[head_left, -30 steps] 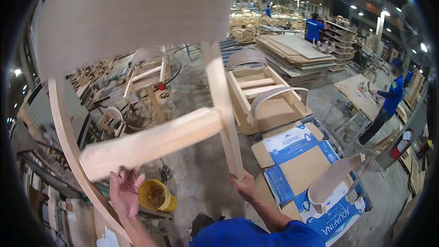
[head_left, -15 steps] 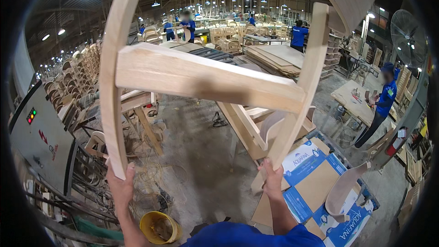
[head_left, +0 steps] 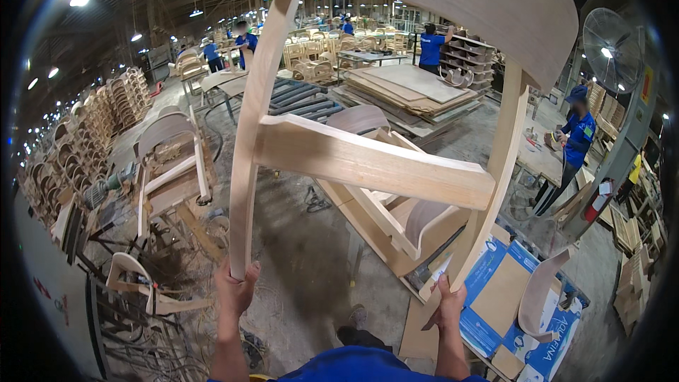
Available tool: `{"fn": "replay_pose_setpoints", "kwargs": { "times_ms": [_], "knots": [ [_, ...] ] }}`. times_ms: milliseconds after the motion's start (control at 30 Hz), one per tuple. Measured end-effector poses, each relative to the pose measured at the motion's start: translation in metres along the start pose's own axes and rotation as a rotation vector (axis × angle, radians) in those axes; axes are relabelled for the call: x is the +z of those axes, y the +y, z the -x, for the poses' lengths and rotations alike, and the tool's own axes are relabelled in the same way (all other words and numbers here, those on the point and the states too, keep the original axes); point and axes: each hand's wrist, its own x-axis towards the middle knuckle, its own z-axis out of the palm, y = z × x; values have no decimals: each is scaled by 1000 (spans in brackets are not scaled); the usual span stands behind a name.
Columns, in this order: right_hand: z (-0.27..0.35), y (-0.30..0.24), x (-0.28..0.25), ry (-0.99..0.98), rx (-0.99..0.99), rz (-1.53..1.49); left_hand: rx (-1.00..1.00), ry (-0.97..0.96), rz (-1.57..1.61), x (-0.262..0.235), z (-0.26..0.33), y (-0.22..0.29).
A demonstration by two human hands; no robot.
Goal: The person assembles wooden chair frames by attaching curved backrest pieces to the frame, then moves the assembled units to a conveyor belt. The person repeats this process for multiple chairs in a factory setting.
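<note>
Holding bare wooden chair frame [head_left: 368,163] overhead, 12 o'clock: left hand [head_left: 235,288] closed on one leg end, right hand [head_left: 448,304] on other. Rigid, top-heavy, smooth — you grip low, firm.

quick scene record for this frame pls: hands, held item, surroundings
left hand: grips the lower end of the left leg of the wooden chair back frame
right hand: grips the lower end of the frame's right leg
frame pose: held up in front of the head, curved backrest on top, crossbar between the legs
below right: flattened cardboard boxes on the floor
left: stacked chair parts
background: workers in blue shirts, standing fan
</note>
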Motion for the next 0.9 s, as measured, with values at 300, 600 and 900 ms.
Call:
{"fn": "replay_pose_setpoints", "kwargs": {
  "times_ms": [300, 600, 900],
  "knots": [
    [-99, 70, 78, 163, 56, -33, -374, -106, -135, 71, -146, -5],
    [-159, 92, 89, 143, 139, 413, -458, -319, -210, 132, -241, -82],
    [-169, 117, 136, 414, 269, 391, -583, -527, -36, 214, -326, -194]
  ]
}}
